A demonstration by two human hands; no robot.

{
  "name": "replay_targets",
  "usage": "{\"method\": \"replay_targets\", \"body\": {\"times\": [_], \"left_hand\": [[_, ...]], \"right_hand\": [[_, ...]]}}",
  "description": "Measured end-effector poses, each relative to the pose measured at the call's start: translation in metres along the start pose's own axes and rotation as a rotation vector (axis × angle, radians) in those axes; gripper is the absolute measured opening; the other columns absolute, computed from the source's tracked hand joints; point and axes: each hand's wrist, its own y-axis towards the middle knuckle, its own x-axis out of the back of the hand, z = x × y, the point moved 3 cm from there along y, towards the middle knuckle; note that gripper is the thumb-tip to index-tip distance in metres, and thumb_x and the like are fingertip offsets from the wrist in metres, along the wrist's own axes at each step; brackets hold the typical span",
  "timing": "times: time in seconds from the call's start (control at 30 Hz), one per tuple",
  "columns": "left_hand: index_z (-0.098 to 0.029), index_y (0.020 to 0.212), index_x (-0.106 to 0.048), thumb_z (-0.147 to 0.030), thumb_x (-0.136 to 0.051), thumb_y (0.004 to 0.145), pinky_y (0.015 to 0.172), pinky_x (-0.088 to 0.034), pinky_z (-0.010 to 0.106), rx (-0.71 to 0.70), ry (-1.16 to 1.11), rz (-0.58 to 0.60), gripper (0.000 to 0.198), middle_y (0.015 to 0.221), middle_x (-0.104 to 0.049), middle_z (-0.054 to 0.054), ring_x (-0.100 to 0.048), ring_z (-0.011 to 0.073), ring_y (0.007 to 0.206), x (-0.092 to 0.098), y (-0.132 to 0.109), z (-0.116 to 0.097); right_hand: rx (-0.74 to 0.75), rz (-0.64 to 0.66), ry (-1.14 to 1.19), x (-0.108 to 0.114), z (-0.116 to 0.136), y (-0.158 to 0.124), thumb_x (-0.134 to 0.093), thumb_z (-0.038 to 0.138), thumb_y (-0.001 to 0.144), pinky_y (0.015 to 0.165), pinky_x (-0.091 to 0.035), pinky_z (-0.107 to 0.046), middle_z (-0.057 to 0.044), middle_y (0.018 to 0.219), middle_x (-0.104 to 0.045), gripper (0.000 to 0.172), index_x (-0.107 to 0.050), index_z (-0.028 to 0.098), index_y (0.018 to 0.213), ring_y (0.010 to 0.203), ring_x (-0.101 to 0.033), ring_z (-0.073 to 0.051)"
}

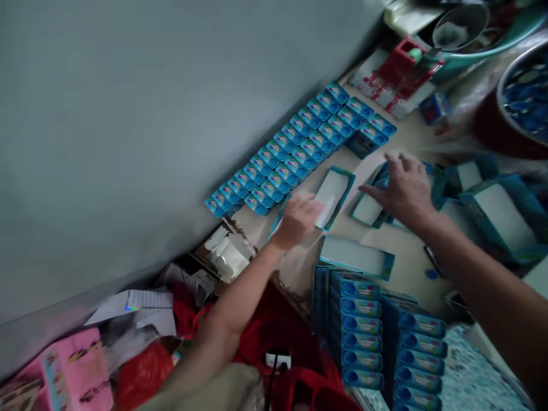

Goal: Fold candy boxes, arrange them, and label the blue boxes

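My left hand (297, 220) is closed on the near edge of a flat blue-and-white carton blank (333, 194) lying on the table. My right hand (402, 188) rests palm down, fingers spread, on a pile of flat carton blanks (367, 209) to the right. Beyond both hands, two long rows of small blue boxes (299, 148) stand along the grey wall. Another flat carton blank (357, 257) lies nearer me, next to stacked blue boxes (359, 331).
Open blue cartons (500, 217) lie at the right. Metal and teal bowls (466, 28), a red item (405, 63) and a dark pot (518, 103) crowd the far corner. Red cloth (274, 331), papers (137, 302) and a pink bag (68, 371) fill the lower left.
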Motion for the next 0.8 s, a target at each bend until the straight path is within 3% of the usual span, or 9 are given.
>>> {"method": "replay_targets", "body": {"times": [0.07, 0.13, 0.2, 0.3, 0.4, 0.5, 0.67, 0.8], "left_hand": [[-0.02, 0.133, -0.07, -0.019, -0.037, 0.109, 0.128, -0.034, 0.053, 0.275, 0.008, -0.144, 0.041, 0.136, -0.072, 0.012, -0.057, 0.0258, 0.14, 0.031, -0.039, 0.062], [-0.022, 0.133, -0.07, -0.026, -0.044, 0.108, 0.128, -0.032, 0.06, 0.341, -0.006, -0.22, 0.037, 0.143, -0.069, 0.013, -0.052, 0.0307, 0.146, 0.047, -0.059, 0.114], [-0.027, 0.137, -0.069, -0.03, -0.049, 0.107, 0.13, -0.022, 0.069, 0.212, -0.038, -0.161, 0.036, 0.153, -0.062, 0.011, -0.041, 0.0338, 0.155, 0.047, -0.06, 0.145], [-0.031, 0.139, -0.068, -0.03, -0.05, 0.106, 0.128, -0.01, 0.079, 0.004, -0.091, -0.035, 0.038, 0.156, -0.06, 0.009, -0.036, 0.0358, 0.159, 0.032, -0.057, 0.16], [-0.029, 0.139, -0.068, -0.03, -0.048, 0.107, 0.126, -0.005, 0.082, -0.048, -0.116, -0.046, 0.038, 0.152, -0.063, 0.011, -0.036, 0.037, 0.159, 0.02, -0.064, 0.163], [-0.027, 0.14, -0.069, -0.03, -0.047, 0.107, 0.128, -0.003, 0.079, -0.089, -0.134, -0.061, 0.039, 0.15, -0.065, 0.012, -0.033, 0.0363, 0.16, 0.016, -0.074, 0.167], [-0.026, 0.144, -0.065, -0.027, -0.047, 0.105, 0.13, 0.0, 0.077, -0.083, -0.19, -0.049, 0.043, 0.152, -0.063, 0.012, -0.032, 0.0358, 0.161, 0.015, -0.077, 0.172], [-0.028, 0.132, -0.072, -0.026, -0.05, 0.101, 0.133, 0.0, 0.071, -0.092, -0.272, -0.074, 0.038, 0.147, -0.067, 0.009, -0.032, 0.0334, 0.161, 0.013, -0.071, 0.181]], "right_hand": [[0.094, 0.037, 0.121, -0.009, 0.067, -0.03, -0.063, 0.062, 0.093, 0.111, -0.046, -0.058, -0.024, 0.141, -0.061, 0.074, -0.055, 0.017, 0.151, 0.134, -0.055, -0.039], [0.165, 0.11, 0.22, -0.031, 0.135, -0.056, -0.068, 0.055, 0.091, 0.108, -0.05, -0.053, -0.022, 0.136, -0.063, 0.08, -0.048, 0.013, 0.156, 0.129, -0.058, -0.037], [0.186, 0.089, 0.244, -0.061, 0.192, -0.074, -0.074, 0.052, 0.088, 0.113, -0.047, -0.052, -0.025, 0.144, -0.057, 0.089, -0.043, 0.009, 0.159, 0.135, -0.054, -0.037], [0.115, -0.001, 0.19, -0.107, 0.242, -0.085, -0.076, 0.049, 0.087, 0.121, -0.037, -0.055, -0.028, 0.16, -0.043, 0.094, -0.037, 0.007, 0.162, 0.149, -0.041, -0.04], [0.031, -0.053, 0.106, -0.141, 0.266, -0.088, -0.07, 0.045, 0.091, 0.123, -0.032, -0.057, -0.026, 0.167, -0.036, 0.088, -0.036, 0.012, 0.165, 0.156, -0.031, -0.04], [-0.051, -0.086, 0.036, -0.156, 0.28, -0.087, -0.067, 0.042, 0.091, 0.121, -0.031, -0.057, -0.026, 0.17, -0.032, 0.086, -0.036, 0.014, 0.166, 0.156, -0.029, -0.042], [-0.128, -0.087, -0.047, -0.153, 0.292, -0.069, -0.057, 0.034, 0.096, 0.121, -0.027, -0.056, -0.025, 0.166, -0.037, 0.074, -0.039, 0.012, 0.165, 0.153, -0.032, -0.041], [-0.092, -0.037, -0.118, -0.149, 0.297, -0.053, -0.045, 0.028, 0.101, 0.118, -0.03, -0.053, -0.023, 0.156, -0.047, 0.069, -0.034, 0.014, 0.168, 0.146, -0.039, -0.038]]}}
